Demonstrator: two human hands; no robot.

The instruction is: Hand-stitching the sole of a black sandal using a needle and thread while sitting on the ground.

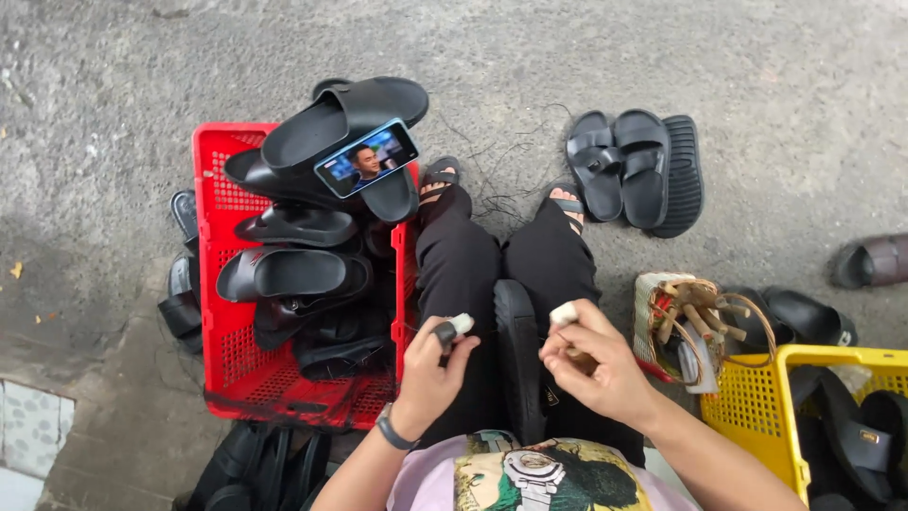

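Note:
A black sandal (518, 355) lies on its edge between my knees, on my black trousers. My left hand (430, 374) hovers just left of it, pinching a small dark tool, and its forefinger wears a white fingertip guard. My right hand (596, 364) sits right of the sandal. It grips a wooden-handled tool and its thumb is also wrapped in white. A dark band circles my left wrist.
A red crate (213, 170) piled with black sandals stands at my left, a phone (366, 158) propped on top. Three black sandals (636, 170) lie beyond my right foot. A small woven basket of wooden tools (686, 326) and a yellow crate (757, 407) stand right.

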